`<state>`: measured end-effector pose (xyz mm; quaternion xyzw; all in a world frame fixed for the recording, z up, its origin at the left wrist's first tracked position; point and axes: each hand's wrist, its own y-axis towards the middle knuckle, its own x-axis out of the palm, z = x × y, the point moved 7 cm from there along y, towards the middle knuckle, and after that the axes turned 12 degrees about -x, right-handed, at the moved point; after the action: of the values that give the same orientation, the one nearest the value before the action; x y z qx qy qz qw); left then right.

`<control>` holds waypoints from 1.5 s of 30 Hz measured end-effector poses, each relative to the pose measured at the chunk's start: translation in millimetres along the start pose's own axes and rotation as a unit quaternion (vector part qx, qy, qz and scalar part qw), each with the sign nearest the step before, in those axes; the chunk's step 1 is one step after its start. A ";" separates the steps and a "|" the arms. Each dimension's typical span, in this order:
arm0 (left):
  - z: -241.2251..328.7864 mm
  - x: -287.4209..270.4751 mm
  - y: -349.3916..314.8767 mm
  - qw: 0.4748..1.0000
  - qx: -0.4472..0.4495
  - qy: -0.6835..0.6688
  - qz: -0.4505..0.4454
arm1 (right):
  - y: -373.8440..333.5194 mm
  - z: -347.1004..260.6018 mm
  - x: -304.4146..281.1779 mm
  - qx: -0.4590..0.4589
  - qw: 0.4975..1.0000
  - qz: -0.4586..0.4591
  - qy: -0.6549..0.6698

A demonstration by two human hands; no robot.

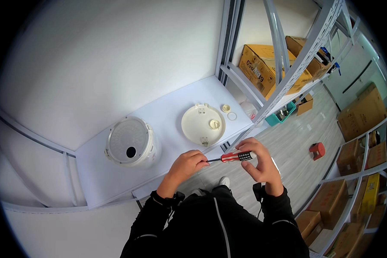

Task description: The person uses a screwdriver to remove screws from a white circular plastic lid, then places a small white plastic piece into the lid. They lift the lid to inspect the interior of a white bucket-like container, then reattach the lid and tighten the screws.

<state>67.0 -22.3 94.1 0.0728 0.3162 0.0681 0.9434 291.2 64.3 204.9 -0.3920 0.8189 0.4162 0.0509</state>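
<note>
Now, left hand (188,167): pinching the screwdriver (230,158) by its shaft (214,160), lower centre.
Right hand (262,163): curving half-open about the handle (240,156); can't tell if gripping.

**Dark and reddish print on cardboard**

Large dark characters and a small pale label (257,73) stand on the yellow-brown cardboard box (253,60) at upper right. At lower right, a brown carton (331,201) carries reddish lettering, too blurred to read; faint, unreadable marks show on the large brown carton (363,112) above it.
</note>
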 end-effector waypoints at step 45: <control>-89.0 31.8 70.0 0.957 -0.240 0.157 0.033 | 35.6 142.5 -3.5 0.046 0.994 0.082 -0.059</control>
<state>32.4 60.3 17.9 -0.1566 0.4326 0.1832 0.8688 234.6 181.5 136.7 -0.2959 0.8621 0.4030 0.0830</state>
